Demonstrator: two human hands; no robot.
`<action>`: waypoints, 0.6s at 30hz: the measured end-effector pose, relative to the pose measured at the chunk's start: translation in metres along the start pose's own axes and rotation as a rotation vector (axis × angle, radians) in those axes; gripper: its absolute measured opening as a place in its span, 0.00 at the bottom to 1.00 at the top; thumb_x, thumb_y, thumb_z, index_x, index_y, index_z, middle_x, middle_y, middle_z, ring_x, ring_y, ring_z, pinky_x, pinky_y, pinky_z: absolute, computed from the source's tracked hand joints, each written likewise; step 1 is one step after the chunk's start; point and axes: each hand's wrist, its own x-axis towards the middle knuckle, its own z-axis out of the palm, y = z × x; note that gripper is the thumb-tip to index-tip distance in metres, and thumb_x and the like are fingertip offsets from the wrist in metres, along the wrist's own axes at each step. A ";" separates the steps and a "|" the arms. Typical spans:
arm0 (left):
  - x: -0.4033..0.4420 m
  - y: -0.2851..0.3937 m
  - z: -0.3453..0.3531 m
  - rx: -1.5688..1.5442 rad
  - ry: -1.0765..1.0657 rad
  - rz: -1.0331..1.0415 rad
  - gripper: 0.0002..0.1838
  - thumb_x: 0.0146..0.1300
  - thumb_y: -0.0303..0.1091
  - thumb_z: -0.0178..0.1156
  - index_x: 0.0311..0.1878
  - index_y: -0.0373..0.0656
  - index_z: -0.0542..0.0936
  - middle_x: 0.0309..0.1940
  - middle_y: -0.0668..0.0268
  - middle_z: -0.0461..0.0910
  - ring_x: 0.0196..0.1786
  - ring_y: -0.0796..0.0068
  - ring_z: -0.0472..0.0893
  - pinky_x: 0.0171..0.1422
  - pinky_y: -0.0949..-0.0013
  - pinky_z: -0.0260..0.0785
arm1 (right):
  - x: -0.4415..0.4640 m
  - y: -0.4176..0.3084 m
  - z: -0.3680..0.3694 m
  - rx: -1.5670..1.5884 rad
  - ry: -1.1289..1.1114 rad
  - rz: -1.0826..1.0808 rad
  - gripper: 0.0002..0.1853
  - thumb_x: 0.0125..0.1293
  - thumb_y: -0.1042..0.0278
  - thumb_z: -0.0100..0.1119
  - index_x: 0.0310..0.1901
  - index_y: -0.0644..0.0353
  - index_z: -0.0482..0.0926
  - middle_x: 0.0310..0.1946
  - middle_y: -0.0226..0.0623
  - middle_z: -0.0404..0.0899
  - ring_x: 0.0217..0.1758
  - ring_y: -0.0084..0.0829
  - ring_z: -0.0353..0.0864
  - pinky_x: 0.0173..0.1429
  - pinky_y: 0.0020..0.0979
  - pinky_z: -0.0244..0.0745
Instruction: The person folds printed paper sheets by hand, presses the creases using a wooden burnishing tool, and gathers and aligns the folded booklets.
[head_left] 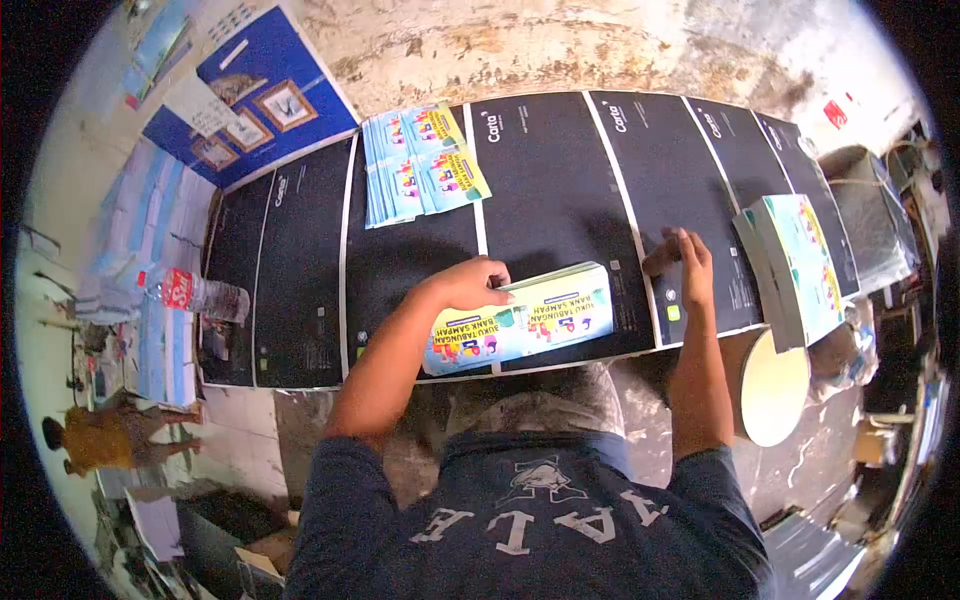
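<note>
My left hand [470, 285] grips the far edge of a stack of printed booklet covers [525, 325], its thumb on top. The covers are yellow and light blue, with the words "BUKU TABUNGAN BANK SAMPAH" and small colourful figures. They rest close to the front edge of the black table [545, 170]. To the right of that stack, my right hand [685, 265] is raised over the table with nothing in it, its fingers stretched out. A thicker pile of similar printed sheets [805, 255] sits at the table's right end, apart from my right hand.
More printed covers [425, 165] lie overlapping at the back left of the table. A plastic bottle [215, 298] with a red label is by the left end, near tall paper stacks [150, 240]. A round stool [775, 390] stands at the front right. Another person [115, 437] is far left.
</note>
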 end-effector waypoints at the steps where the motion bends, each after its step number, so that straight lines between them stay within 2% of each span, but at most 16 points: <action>1: -0.003 0.000 0.005 0.019 -0.010 0.000 0.23 0.62 0.46 0.69 0.48 0.35 0.80 0.46 0.50 0.82 0.46 0.59 0.83 0.52 0.60 0.74 | -0.004 -0.017 0.004 -0.086 0.001 -0.020 0.21 0.76 0.56 0.54 0.53 0.69 0.80 0.48 0.42 0.82 0.54 0.29 0.80 0.61 0.30 0.71; 2: -0.006 -0.004 0.013 -0.024 0.023 -0.002 0.22 0.63 0.45 0.68 0.49 0.35 0.80 0.44 0.51 0.83 0.45 0.61 0.83 0.51 0.60 0.74 | -0.014 -0.033 0.008 -0.091 0.075 -0.050 0.21 0.75 0.56 0.55 0.56 0.67 0.80 0.53 0.42 0.80 0.61 0.30 0.76 0.65 0.32 0.68; 3: -0.008 -0.008 0.018 -0.069 0.058 -0.005 0.21 0.64 0.44 0.67 0.49 0.35 0.80 0.42 0.53 0.83 0.44 0.62 0.83 0.51 0.60 0.75 | -0.019 -0.045 0.008 -0.081 0.093 -0.045 0.21 0.75 0.56 0.55 0.56 0.67 0.80 0.53 0.42 0.80 0.61 0.30 0.76 0.65 0.32 0.68; 4: -0.010 -0.008 0.020 -0.030 0.102 -0.003 0.18 0.67 0.42 0.65 0.48 0.36 0.81 0.41 0.55 0.84 0.42 0.67 0.82 0.49 0.63 0.74 | -0.020 -0.055 0.008 -0.241 0.247 -0.219 0.21 0.75 0.55 0.55 0.57 0.66 0.79 0.54 0.42 0.80 0.60 0.31 0.76 0.65 0.33 0.68; 5: -0.015 -0.009 0.020 -0.008 0.086 -0.007 0.18 0.67 0.42 0.65 0.48 0.36 0.81 0.41 0.55 0.84 0.42 0.67 0.82 0.49 0.63 0.74 | -0.025 -0.062 0.008 -0.400 0.406 -0.384 0.22 0.75 0.55 0.55 0.59 0.65 0.78 0.54 0.42 0.79 0.59 0.31 0.77 0.65 0.33 0.67; 6: -0.020 -0.010 0.017 -0.044 0.049 -0.049 0.17 0.67 0.41 0.65 0.47 0.36 0.82 0.40 0.57 0.85 0.42 0.69 0.82 0.48 0.65 0.74 | -0.049 -0.109 0.023 -0.084 0.267 -0.252 0.22 0.75 0.54 0.55 0.56 0.65 0.79 0.51 0.42 0.81 0.54 0.31 0.79 0.61 0.32 0.70; 7: -0.026 -0.010 0.016 -0.071 0.003 -0.097 0.16 0.67 0.40 0.65 0.47 0.35 0.82 0.38 0.58 0.85 0.41 0.71 0.82 0.47 0.66 0.73 | -0.074 -0.151 0.035 0.131 0.058 -0.301 0.24 0.74 0.50 0.54 0.55 0.65 0.80 0.47 0.42 0.82 0.49 0.32 0.80 0.56 0.31 0.73; 8: -0.034 -0.017 0.026 -0.310 0.050 -0.162 0.17 0.66 0.42 0.66 0.42 0.34 0.84 0.35 0.60 0.86 0.39 0.74 0.81 0.47 0.65 0.73 | -0.098 -0.193 0.047 0.346 -0.157 -0.302 0.26 0.73 0.47 0.54 0.53 0.65 0.81 0.43 0.43 0.84 0.43 0.32 0.82 0.51 0.30 0.75; 9: -0.046 -0.003 0.027 -0.225 0.109 -0.167 0.15 0.68 0.40 0.65 0.42 0.34 0.83 0.36 0.62 0.85 0.38 0.75 0.81 0.45 0.67 0.73 | -0.119 -0.219 0.052 0.501 -0.399 -0.332 0.24 0.73 0.48 0.54 0.51 0.65 0.80 0.42 0.42 0.83 0.42 0.31 0.81 0.50 0.30 0.74; 11: -0.068 0.010 0.043 -0.612 0.216 -0.377 0.13 0.69 0.38 0.64 0.43 0.36 0.81 0.36 0.62 0.85 0.39 0.75 0.82 0.45 0.68 0.74 | -0.156 -0.237 0.047 0.671 -0.758 -0.369 0.21 0.73 0.49 0.55 0.47 0.64 0.79 0.39 0.40 0.80 0.39 0.30 0.79 0.47 0.30 0.72; 12: -0.079 0.009 0.054 -0.818 0.281 -0.323 0.11 0.70 0.36 0.62 0.46 0.37 0.80 0.38 0.62 0.84 0.40 0.74 0.82 0.47 0.68 0.76 | -0.166 -0.238 0.046 0.714 -0.850 -0.366 0.20 0.73 0.50 0.55 0.45 0.63 0.78 0.37 0.39 0.79 0.38 0.29 0.78 0.45 0.29 0.72; 13: -0.088 0.006 0.066 -0.809 0.285 -0.346 0.11 0.70 0.36 0.62 0.46 0.37 0.80 0.38 0.62 0.84 0.40 0.74 0.82 0.47 0.68 0.76 | -0.174 -0.237 0.044 0.742 -0.908 -0.360 0.19 0.73 0.51 0.56 0.43 0.63 0.77 0.36 0.38 0.78 0.37 0.28 0.77 0.44 0.29 0.71; 15: -0.101 0.001 0.089 -1.228 0.505 -0.219 0.11 0.71 0.35 0.62 0.48 0.37 0.79 0.40 0.61 0.83 0.42 0.72 0.83 0.49 0.66 0.77 | -0.181 -0.232 0.041 0.775 -0.964 -0.338 0.17 0.72 0.53 0.57 0.39 0.62 0.75 0.32 0.36 0.76 0.34 0.27 0.75 0.41 0.29 0.69; 16: -0.106 0.010 0.094 -1.217 0.556 -0.289 0.11 0.71 0.34 0.61 0.50 0.37 0.78 0.43 0.60 0.83 0.45 0.71 0.83 0.52 0.64 0.76 | -0.183 -0.230 0.039 0.785 -0.969 -0.323 0.16 0.72 0.54 0.57 0.37 0.61 0.74 0.31 0.35 0.75 0.33 0.26 0.74 0.39 0.29 0.68; 18: -0.103 -0.006 0.114 -1.277 0.608 -0.220 0.14 0.74 0.34 0.57 0.55 0.35 0.75 0.50 0.57 0.81 0.52 0.65 0.82 0.60 0.61 0.74 | -0.185 -0.225 0.033 0.790 -0.961 -0.294 0.16 0.72 0.56 0.58 0.33 0.60 0.73 0.28 0.34 0.72 0.31 0.25 0.72 0.36 0.28 0.66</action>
